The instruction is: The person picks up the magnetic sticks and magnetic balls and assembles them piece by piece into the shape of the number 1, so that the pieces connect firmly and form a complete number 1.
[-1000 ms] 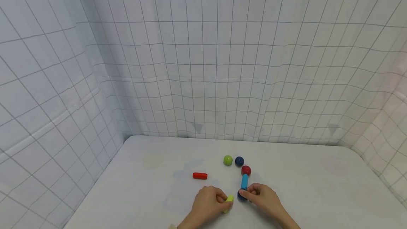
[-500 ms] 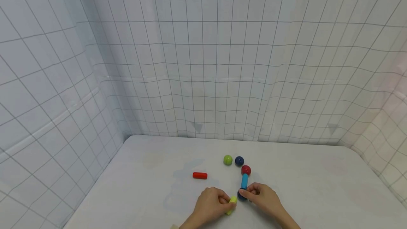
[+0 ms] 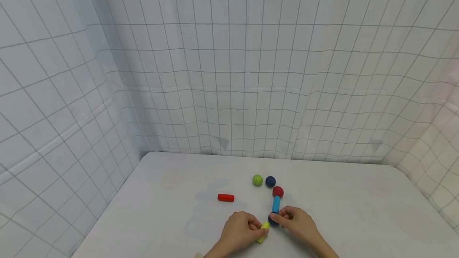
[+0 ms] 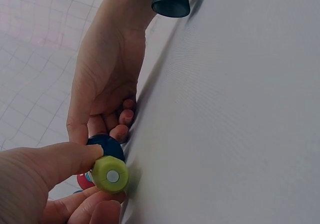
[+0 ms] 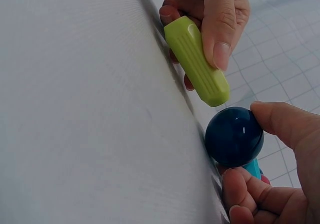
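My left hand [image 3: 241,230] pinches a yellow-green ribbed rod [image 5: 197,61] between thumb and fingers. In the left wrist view a round pale disc shows in its end face. My right hand [image 3: 297,223] holds a glossy dark blue ball [image 5: 234,137] between thumb and fingers, low at the white table. A light blue rod [image 3: 276,204] runs from that ball to a red ball [image 3: 277,192] farther back. In the right wrist view the rod's tip points at the dark blue ball, with a small gap between them.
A red rod [image 3: 226,197] lies on the white table [image 3: 172,210] to the left. Behind the red ball sit a green ball [image 3: 257,180] and a second dark blue ball [image 3: 270,181]. Gridded white curtains [image 3: 229,71] stand around the table's back and sides.
My left hand has moved a little to the right with the yellow-green rod, bringing it nearer the dark blue ball. The right hand and the ball it holds have stayed in place.
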`<state>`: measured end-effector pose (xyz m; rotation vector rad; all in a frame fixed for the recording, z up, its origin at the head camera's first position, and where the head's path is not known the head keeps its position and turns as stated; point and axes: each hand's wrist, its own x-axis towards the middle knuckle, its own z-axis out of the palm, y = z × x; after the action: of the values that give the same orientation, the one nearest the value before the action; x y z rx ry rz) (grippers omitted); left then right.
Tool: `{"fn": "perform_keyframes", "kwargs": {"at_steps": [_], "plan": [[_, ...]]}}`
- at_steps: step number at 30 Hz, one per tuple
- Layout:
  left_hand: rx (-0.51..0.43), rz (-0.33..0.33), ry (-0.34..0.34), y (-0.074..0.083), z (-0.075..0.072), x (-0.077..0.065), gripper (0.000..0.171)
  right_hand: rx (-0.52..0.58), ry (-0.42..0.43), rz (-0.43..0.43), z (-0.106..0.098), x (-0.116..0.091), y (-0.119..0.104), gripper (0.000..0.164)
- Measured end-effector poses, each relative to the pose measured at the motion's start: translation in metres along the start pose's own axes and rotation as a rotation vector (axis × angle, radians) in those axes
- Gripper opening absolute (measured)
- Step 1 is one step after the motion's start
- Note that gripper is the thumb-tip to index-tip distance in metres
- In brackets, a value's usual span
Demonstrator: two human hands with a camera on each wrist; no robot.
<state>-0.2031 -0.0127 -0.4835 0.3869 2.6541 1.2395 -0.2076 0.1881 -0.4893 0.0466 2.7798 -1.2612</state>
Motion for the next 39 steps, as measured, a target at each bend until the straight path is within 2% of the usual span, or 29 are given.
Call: {"fn": "perform_keyframes", "kwargs": {"at_steps": [21, 30, 39], "plan": [[-0.021, -0.001, -0.001, 0.0034, 0.0059, 0.0013, 0.022, 0.007, 0.008, 0.03, 0.0008, 0.0002, -0.0001, 0.04], [-0.055, 0.043, 0.013, 0.0029, 0.0078, 0.0016, 0.02, 0.007, 0.007, 0.02, 0.0011, 0.0004, 0.0, 0.039], [-0.066, 0.019, 0.02, 0.0042, 0.0096, 0.0023, 0.02, -0.003, 0.016, 0.026, 0.0016, 0.0002, -0.0007, 0.04]]}}
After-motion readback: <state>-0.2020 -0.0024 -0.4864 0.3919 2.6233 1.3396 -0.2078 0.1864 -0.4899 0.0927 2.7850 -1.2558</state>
